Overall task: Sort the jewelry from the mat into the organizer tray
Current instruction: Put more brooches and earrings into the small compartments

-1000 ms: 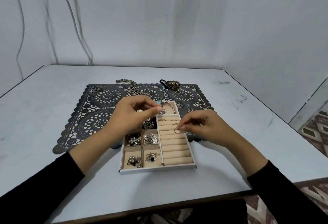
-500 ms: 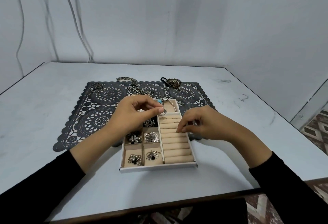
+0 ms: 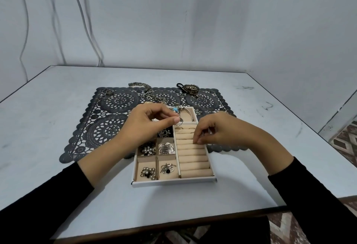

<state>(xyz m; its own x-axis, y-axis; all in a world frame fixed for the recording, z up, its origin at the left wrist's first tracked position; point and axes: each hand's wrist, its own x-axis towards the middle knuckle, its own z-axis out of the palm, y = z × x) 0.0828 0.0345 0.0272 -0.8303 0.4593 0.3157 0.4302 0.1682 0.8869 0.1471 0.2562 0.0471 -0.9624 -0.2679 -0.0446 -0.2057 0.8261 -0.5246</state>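
- the pale counter [image 3: 58,127] carries a dark lace mat [image 3: 108,127], with the white organizer tray [image 3: 173,182] on the mat's near edge.
- the left hand [image 3: 146,127] pinches a small ring [image 3: 180,124] between thumb and forefinger above the tray's far end.
- the right hand [image 3: 224,133], fingers curled, touches the beige ring rolls [image 3: 193,158]; whether it grips anything cannot be told.
- a chain [image 3: 146,91], a brooch [image 3: 190,89] and loose rings [image 3: 107,93] lie at the mat's far edge.

The left hand [image 3: 146,127] hides far-left compartments of the organizer tray [image 3: 173,182].
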